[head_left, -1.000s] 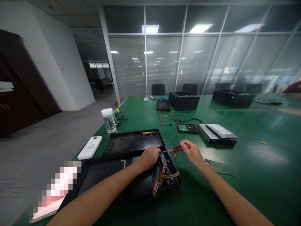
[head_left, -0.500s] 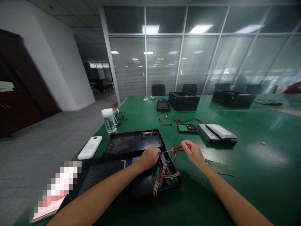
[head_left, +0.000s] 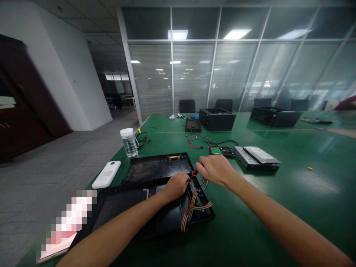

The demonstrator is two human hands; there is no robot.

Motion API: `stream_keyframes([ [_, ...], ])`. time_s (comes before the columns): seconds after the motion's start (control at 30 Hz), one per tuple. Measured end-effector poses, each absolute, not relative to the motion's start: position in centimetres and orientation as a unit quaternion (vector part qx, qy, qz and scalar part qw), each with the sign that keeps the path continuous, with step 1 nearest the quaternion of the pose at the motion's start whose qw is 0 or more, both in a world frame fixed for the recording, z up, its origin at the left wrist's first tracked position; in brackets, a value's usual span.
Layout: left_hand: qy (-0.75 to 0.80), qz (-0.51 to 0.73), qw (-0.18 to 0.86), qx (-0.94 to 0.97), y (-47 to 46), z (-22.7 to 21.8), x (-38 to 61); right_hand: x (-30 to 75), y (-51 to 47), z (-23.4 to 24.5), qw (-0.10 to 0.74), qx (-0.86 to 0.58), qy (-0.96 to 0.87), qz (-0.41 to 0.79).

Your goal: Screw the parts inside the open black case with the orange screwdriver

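Observation:
A black panel [head_left: 164, 218], open like a shallow tray, lies in front of me with striped ribbon cables [head_left: 191, 209] at its right end. Over its inner right part is my left hand [head_left: 177, 184], fingers pinched together; whatever they hold is hidden. My right hand [head_left: 215, 168] is closed round a red-and-black screwdriver [head_left: 195, 172], above the far right corner of the panel. The screwdriver's tip points down beside my left fingertips, and most of its handle is covered by my right hand. Behind sits a second dark panel [head_left: 155, 167] with a brass-coloured strip.
On the left are a white device [head_left: 107, 175] and a water bottle [head_left: 128, 142]. A green circuit board [head_left: 218, 151] and a metal drive box [head_left: 256, 159] lie beyond my right hand. Black computer cases [head_left: 217, 119] stand further back on the green table [head_left: 306, 215].
My right hand has moved left and slightly up with the screwdriver, which now tilts more steeply down toward my left fingers. The left hand has stayed in place.

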State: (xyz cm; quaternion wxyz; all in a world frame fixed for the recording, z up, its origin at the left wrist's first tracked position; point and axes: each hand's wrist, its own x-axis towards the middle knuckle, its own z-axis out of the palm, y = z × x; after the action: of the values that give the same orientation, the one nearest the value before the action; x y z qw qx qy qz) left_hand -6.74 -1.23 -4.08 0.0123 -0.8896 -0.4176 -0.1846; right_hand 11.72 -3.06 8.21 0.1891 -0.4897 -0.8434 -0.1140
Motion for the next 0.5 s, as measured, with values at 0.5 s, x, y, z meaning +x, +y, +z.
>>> stream_keyframes([
  [0.5, -0.415, -0.179, 0.027, -0.891, -1.3, -4.1, -7.0, 8.3, -2.7, 11.7, 0.006, -0.466, -0.874, -0.137],
])
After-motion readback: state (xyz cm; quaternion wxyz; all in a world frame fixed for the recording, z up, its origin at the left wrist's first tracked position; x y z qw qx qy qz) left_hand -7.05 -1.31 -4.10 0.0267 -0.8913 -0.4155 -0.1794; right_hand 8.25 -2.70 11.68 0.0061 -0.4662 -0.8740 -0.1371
